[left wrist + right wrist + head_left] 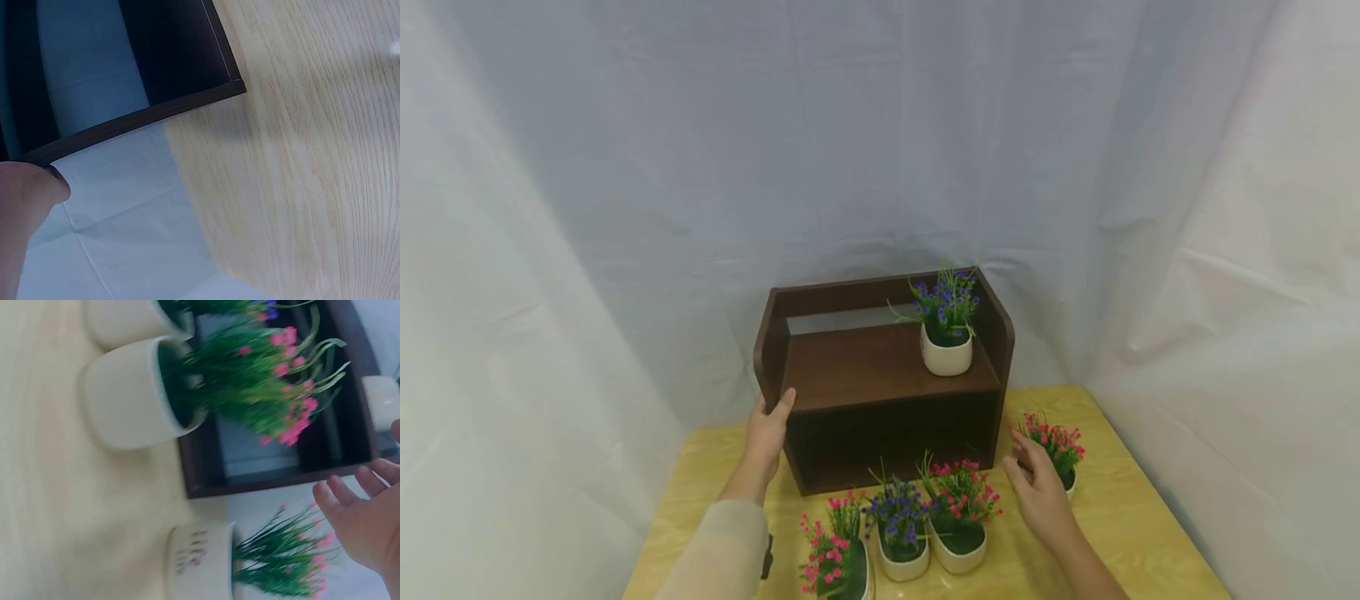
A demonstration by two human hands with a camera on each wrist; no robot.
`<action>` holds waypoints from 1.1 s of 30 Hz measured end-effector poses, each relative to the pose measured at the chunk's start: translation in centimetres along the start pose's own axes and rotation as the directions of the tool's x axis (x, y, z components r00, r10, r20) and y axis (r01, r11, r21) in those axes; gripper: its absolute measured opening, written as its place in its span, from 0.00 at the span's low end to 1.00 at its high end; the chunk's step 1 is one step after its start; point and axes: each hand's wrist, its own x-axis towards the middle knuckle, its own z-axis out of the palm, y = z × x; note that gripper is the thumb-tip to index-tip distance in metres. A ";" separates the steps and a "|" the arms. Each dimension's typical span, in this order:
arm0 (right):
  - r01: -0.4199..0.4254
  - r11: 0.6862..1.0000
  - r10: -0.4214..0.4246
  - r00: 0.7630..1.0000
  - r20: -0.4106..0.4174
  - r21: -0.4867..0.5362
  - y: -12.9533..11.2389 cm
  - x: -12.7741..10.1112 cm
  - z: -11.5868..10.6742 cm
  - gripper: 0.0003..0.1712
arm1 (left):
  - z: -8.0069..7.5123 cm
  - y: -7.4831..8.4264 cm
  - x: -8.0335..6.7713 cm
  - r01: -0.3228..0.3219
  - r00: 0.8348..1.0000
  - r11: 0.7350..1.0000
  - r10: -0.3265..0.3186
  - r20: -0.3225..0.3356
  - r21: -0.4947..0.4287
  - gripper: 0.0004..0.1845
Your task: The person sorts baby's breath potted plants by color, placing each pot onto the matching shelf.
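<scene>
A dark brown two-tier wooden shelf (pixel 865 367) stands on the table. My left hand (pixel 763 437) grips its left side panel, the thumb (pixel 47 187) over the panel's edge; the other fingers are hidden. My right hand (pixel 1037 487) is off the shelf's right side, beside a pink-flowered potted plant (pixel 1052 442), with loosely bent fingers and nothing held. On the upper board, at the right, sits a white pot of blue-purple flowers (pixel 946 354). In the right wrist view, a pot with lettering (pixel 200 562) stands below the shelf's corner.
Before the shelf, on the wood-grain table (pixel 1120 517), stand a left pink-flowered plant (pixel 835 554), a purple-flowered plant (pixel 901 533) and another pink-flowered plant (pixel 958 521). A small dark object (pixel 767 558) lies by the left sleeve. White sheeting (pixel 865 150) hangs behind and at the sides.
</scene>
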 end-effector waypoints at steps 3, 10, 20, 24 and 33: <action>-0.037 0.999 0.039 0.998 0.054 -0.039 1.3 -0.8 0.0 0.34 | 0.0 0.0 -0.1 -0.002 1.000 1.000 0.002 0.001 -0.007 0.45; -0.096 0.993 0.102 0.991 0.084 -0.073 4.0 -2.1 0.8 0.30 | 0.1 0.0 0.1 -0.009 1.000 1.000 0.009 0.005 -0.017 0.45; -0.115 0.991 0.126 0.969 0.212 -0.062 7.5 -3.6 3.0 0.44 | 0.0 0.1 -0.2 -0.009 1.000 1.000 0.009 -0.007 -0.014 0.43; -0.106 0.994 0.112 0.950 0.293 -0.037 8.2 -3.9 3.7 0.55 | -0.1 0.2 -0.1 -0.002 1.000 1.000 0.002 -0.009 -0.001 0.44; -0.114 0.992 0.127 0.933 0.337 -0.059 9.4 -4.1 5.7 0.58 | 0.0 0.1 0.0 -0.006 1.000 1.000 0.005 -0.005 -0.014 0.43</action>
